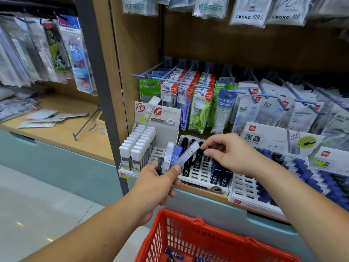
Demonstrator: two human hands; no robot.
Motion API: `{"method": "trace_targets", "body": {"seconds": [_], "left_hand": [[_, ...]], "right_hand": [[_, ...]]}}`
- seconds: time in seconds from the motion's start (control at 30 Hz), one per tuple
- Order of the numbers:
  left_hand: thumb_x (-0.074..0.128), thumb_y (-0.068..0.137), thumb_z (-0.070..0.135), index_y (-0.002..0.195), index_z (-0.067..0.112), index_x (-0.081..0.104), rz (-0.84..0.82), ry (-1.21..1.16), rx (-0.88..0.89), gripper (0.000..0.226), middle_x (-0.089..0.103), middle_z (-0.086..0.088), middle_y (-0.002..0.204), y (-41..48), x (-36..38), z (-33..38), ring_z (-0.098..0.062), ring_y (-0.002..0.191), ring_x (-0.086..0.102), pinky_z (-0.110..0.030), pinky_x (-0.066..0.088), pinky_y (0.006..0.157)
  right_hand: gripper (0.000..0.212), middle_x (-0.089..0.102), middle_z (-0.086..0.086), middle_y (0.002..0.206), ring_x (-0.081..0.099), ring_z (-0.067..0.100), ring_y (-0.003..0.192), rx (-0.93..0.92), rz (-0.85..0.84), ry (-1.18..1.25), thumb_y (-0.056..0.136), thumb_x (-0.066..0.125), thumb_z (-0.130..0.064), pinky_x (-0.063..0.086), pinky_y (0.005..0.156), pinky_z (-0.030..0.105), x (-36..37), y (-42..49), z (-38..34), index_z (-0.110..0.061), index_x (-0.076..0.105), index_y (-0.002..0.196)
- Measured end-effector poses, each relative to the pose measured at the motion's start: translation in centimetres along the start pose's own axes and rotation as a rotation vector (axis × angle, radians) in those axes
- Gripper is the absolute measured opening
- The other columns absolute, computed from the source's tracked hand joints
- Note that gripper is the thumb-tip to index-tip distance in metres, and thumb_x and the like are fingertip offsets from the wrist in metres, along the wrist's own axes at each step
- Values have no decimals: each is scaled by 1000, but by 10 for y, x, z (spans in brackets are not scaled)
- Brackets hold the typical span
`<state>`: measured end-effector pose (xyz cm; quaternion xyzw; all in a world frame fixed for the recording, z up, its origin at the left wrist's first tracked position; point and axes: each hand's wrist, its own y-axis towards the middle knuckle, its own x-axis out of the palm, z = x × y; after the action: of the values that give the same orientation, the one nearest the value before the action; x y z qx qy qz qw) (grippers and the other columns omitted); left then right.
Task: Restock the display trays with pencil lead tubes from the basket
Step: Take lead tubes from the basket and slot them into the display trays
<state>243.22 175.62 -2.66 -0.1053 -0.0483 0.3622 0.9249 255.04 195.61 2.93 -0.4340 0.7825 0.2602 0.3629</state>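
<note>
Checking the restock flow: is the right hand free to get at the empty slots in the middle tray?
Probably yes: the right hand is just above the middle tray, whose front slots lie uncovered, though it pinches a tube the left hand holds.

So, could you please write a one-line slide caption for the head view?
Left hand fans lead tubes while right hand pinches one over the display tray, red basket below.

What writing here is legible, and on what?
"MONO AIR 5": hanging packet, top.
"Campus": blue packet.
"PLUS": green packet.
"HB 0.5": pale tube, left hand gripping, right hand pinching.
"黑晶": tray header card.
"100": white tubes' header card.
Other small print: too blurred.
</note>
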Motion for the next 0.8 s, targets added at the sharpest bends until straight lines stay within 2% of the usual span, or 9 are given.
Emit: {"method": "trace_targets", "body": {"seconds": [0.1,0.23,0.4,0.57,0.7,0.8], "left_hand": [[67,100,30,113,19,65,-3,5,-2,17,73,-8,80,-1,0,-1,-15,55,53,-26,34,43],[66,101,31,112,21,66,-4,12,-3,16,73,-8,80,-1,0,-2,-15,55,53,-25,35,43],[67,100,32,113,23,66,-3,14,-9,15,74,-6,78,0,-1,-3,-15,55,54,-25,35,43],[66,101,32,112,22,65,-7,23,-13,15,74,-5,78,0,-3,-2,-13,56,54,-25,35,43],[66,101,32,111,21,66,-10,31,-8,15,73,-5,78,-2,-4,-1,-13,56,54,-24,35,43],[66,101,32,112,21,66,-9,30,-11,15,73,-5,78,-2,-5,0,-13,57,54,-24,36,43]], "right_hand": [[8,67,-13,93,62,3,87,-3,47,-65,94,73,-27,45,75,15,4,3,-3,-27,78,100],[12,71,-14,86,65,0,83,49,117,-62,86,83,-27,54,82,24,10,6,-2,-29,76,95],[17,70,-12,75,64,3,73,27,216,-16,78,89,-26,53,73,23,26,6,-1,-27,73,81],[18,72,-12,75,68,7,75,43,192,11,76,91,-26,57,75,30,32,8,0,-26,73,73],[18,72,-14,73,65,2,71,65,163,25,76,91,-26,54,72,27,30,7,2,-26,73,71],[18,70,-15,75,67,9,74,68,179,-24,80,88,-30,58,76,37,35,5,7,-28,71,73]]}}
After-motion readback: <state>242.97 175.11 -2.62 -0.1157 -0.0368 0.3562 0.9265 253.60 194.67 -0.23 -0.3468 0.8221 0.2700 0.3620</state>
